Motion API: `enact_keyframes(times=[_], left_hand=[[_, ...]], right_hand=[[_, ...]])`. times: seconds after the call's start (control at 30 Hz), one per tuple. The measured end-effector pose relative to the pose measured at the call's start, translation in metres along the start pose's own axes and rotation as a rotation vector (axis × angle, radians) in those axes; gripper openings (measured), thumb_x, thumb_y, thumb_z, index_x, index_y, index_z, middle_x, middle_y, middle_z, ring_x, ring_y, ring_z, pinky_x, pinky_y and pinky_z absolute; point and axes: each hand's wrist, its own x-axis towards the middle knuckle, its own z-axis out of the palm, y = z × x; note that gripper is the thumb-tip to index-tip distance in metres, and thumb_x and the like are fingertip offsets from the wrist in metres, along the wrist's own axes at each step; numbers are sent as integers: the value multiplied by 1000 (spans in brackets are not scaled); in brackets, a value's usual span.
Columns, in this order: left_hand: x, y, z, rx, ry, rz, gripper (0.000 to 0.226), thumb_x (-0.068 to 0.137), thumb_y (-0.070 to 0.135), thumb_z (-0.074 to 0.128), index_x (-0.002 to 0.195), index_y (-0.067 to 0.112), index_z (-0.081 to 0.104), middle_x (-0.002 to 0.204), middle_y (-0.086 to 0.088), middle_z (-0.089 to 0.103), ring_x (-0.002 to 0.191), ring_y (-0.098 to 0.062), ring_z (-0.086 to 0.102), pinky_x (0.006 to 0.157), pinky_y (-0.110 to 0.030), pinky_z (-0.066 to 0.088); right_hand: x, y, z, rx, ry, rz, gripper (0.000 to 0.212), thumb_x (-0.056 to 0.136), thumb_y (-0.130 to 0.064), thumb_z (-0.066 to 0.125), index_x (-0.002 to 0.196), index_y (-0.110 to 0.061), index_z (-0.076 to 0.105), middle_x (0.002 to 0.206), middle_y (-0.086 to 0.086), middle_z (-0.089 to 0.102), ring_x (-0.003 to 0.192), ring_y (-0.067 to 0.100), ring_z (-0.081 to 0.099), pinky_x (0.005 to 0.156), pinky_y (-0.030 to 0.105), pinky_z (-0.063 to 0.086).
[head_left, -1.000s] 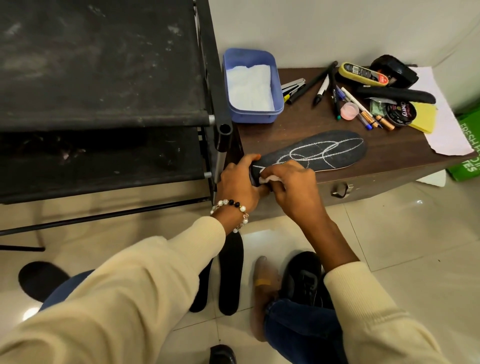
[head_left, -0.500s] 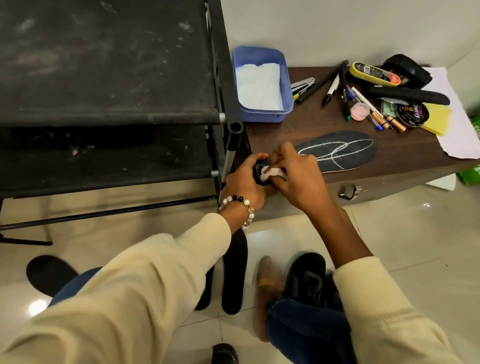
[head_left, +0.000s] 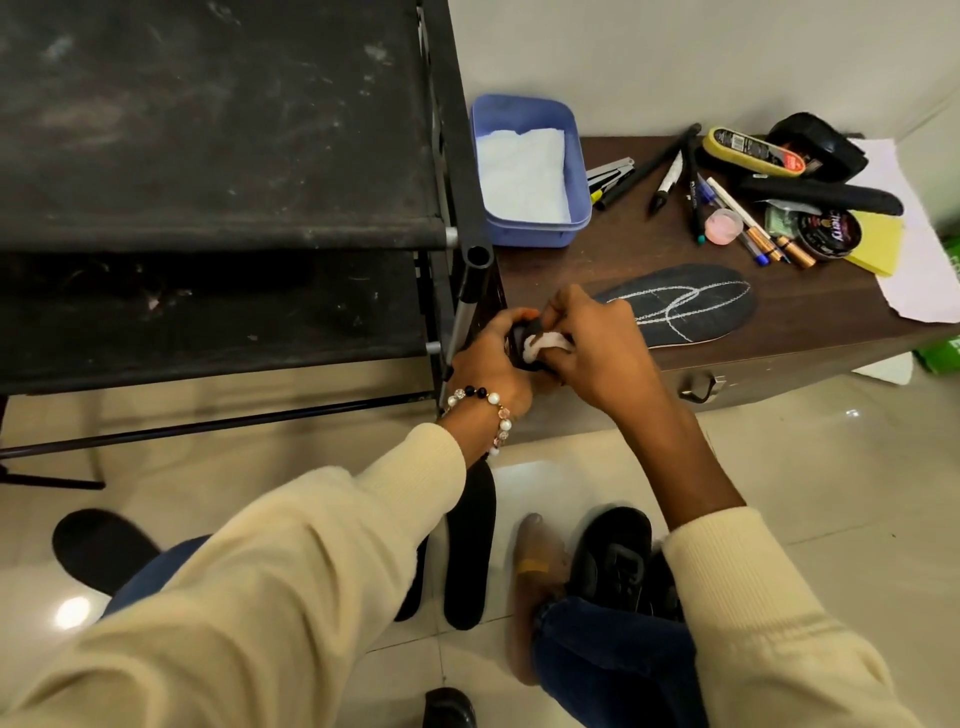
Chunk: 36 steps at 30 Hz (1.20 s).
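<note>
Partly the insole (head_left: 691, 306) is hidden: the left hand (head_left: 488, 358) grips its heel, the right hand (head_left: 597, 353) pinches a white wipe (head_left: 543, 344). It lies on a dark wooden table (head_left: 597, 249) above pale floor tiles (head_left: 831, 493).

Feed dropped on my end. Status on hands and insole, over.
Left hand grips insole heel at table edge. Right hand presses white wipe on it. Chalk lines remain toward toe. Rack post close beside left hand.
</note>
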Motion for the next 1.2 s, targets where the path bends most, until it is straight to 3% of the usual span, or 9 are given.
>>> enact_keyframes(times=[0.17,0.33,0.53,0.67,0.83,0.97,1.03,1.13,1.2], left_hand=[[-2,3,0,43,16,18,59,80,16,75,130,34,50,124,4,57,110,-16,54,92,-26,46],[-2,4,0,10,25,18,63,72,11,81,125,32,55,124,6,57,109,-14,56,76,-11,43],[1,2,4,-4,66,-4,54,80,16,74,127,34,53,123,1,59,109,-20,57,96,-34,49],[1,3,3,-4,73,-24,55,77,17,77,124,35,55,120,3,61,107,-19,58,94,-36,51],[-2,3,-2,44,10,28,72,62,23,89,125,32,54,124,5,57,110,-15,54,88,-26,48],[-3,4,1,63,53,40,71,65,22,87,126,34,53,125,4,58,112,-17,57,86,-24,47],[-3,5,2,110,67,32,70,66,23,86,127,36,53,126,2,57,113,-20,56,86,-26,48],[-3,6,0,137,77,33,71,65,22,86,127,37,53,127,2,57,113,-21,56,89,-31,51],[-3,6,0,126,72,34,71,65,20,86,126,35,54,127,2,57,114,-21,56,91,-34,52]], right_hand=[[7,-9,10,26,148,4,22,88,-15,61,105,-4,53,99,18,64,88,34,60,72,41,50],[0,1,-7,-10,-72,-25,25,81,-15,70,101,-9,56,91,11,66,84,26,59,66,26,41],[6,-8,10,17,105,11,21,87,-14,59,105,-5,53,97,18,64,85,33,60,72,42,51],[8,-9,8,65,114,19,19,89,-15,59,104,-5,53,98,15,64,87,30,58,70,32,45],[-4,11,-21,73,-137,0,25,77,-16,76,90,-17,54,83,5,67,80,17,56,57,6,33],[6,10,-4,17,10,19,23,81,-17,69,98,-13,53,95,14,66,90,31,59,75,36,49],[10,6,5,39,126,20,23,83,-16,65,101,-6,54,97,17,66,90,36,60,75,45,50],[11,4,8,53,178,19,22,84,-15,63,101,-4,54,96,17,65,86,36,60,73,45,51],[8,9,-2,43,87,8,22,81,-14,67,99,-7,55,91,13,66,85,31,60,75,36,49]])
